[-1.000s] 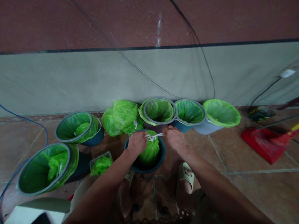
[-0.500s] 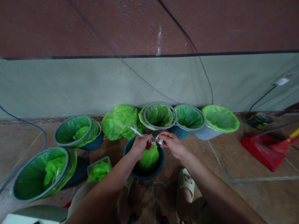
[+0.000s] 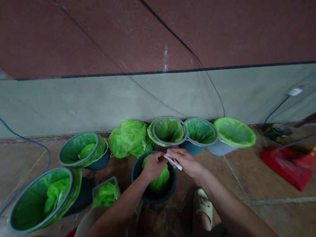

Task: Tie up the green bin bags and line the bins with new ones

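Observation:
Directly below my hands, a green garbage bag (image 3: 159, 181) bulges inside a dark blue bin (image 3: 172, 190), its top gathered upward. My left hand (image 3: 156, 165) is closed in a pinch above the bag, at the left end of a flat white drawstring (image 3: 174, 162). The drawstring lies across the fingers of my right hand (image 3: 184, 159), which are closed on it. My fingers hide the exact grip and the bag's neck. Just behind my left hand rest full, tied green garbage bags (image 3: 131, 136) against the wall.
Three lined bins stand along the wall: a ringed bin (image 3: 169, 130), a blue bin (image 3: 200, 131) and a pale bin (image 3: 234, 133). To the left are two more lined bins (image 3: 40, 200) and a small container (image 3: 106, 192). A red dustpan (image 3: 287, 163) lies right; a blue cable (image 3: 47, 154) runs left.
The white drawstring that stuck out past my left hand now lies across my right hand. Both hands stay close together over the bin. The view has tilted slightly upward.

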The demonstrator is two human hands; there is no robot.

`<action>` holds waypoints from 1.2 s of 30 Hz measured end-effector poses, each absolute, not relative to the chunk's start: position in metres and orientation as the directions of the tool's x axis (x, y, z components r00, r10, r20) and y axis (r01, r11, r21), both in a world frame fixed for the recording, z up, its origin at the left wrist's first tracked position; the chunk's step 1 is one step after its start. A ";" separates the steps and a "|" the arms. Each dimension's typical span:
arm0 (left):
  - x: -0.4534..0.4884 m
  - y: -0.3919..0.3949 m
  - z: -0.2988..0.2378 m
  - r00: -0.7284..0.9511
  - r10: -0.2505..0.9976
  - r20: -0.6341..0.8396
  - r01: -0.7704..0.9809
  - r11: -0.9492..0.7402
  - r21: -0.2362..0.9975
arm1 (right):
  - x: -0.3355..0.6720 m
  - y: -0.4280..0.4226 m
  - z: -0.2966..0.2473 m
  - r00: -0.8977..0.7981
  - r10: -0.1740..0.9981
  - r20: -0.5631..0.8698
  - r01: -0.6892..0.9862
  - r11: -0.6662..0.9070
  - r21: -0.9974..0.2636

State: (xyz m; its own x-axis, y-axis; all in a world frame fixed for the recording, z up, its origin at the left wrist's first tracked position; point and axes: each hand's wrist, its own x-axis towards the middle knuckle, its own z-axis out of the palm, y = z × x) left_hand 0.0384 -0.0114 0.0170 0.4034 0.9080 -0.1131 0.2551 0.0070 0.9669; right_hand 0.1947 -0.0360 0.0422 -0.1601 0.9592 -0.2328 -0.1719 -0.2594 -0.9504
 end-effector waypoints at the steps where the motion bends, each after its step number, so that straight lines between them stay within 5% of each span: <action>1: 0.039 -0.012 0.016 0.391 0.912 -0.120 0.276 0.008 0.961 | 0.195 -0.034 0.042 -0.122 0.971 -0.204 -0.216 -0.227 -0.950; 4: 0.040 -0.014 0.018 0.371 0.920 -0.127 0.282 0.018 0.959 | 0.194 -0.031 0.034 -0.015 0.982 -0.189 -0.186 -0.188 -0.964; 9: 0.041 -0.016 0.021 0.370 0.922 -0.114 0.238 0.024 0.971 | 0.191 -0.031 0.020 -0.232 0.967 -0.103 0.223 -0.050 -0.973; 12: 0.042 -0.014 0.018 0.327 0.939 -0.111 0.229 0.035 0.973 | 0.191 -0.033 0.023 -0.217 0.976 -0.007 0.468 0.097 -0.878; 16: 0.043 -0.014 0.018 0.236 0.945 -0.228 0.169 0.192 0.967 | 0.195 -0.036 0.034 -0.153 0.988 -0.018 0.708 0.097 -0.699; 25: 0.035 -0.011 0.029 0.214 0.823 -0.526 -0.172 0.562 0.809 | 0.192 -0.041 0.044 -0.122 0.992 -0.032 0.689 0.062 -0.722; 31: 0.036 -0.008 0.019 0.178 0.913 -0.368 -0.126 0.392 0.911 | 0.194 -0.043 0.043 -0.198 0.977 -0.083 0.651 0.068 -0.756; 36: 0.037 -0.007 0.011 0.237 0.965 -0.110 0.066 0.097 0.993 | 0.197 -0.042 0.040 -0.216 0.968 -0.126 0.755 0.083 -0.651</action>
State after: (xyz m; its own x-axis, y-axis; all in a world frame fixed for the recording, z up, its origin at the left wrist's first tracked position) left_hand 0.0374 -0.0073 0.0113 0.2369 0.9653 -0.1099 0.0658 0.0970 0.9931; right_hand 0.1970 -0.0415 0.0402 -0.2158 0.9682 -0.1264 0.7548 0.0833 -0.6506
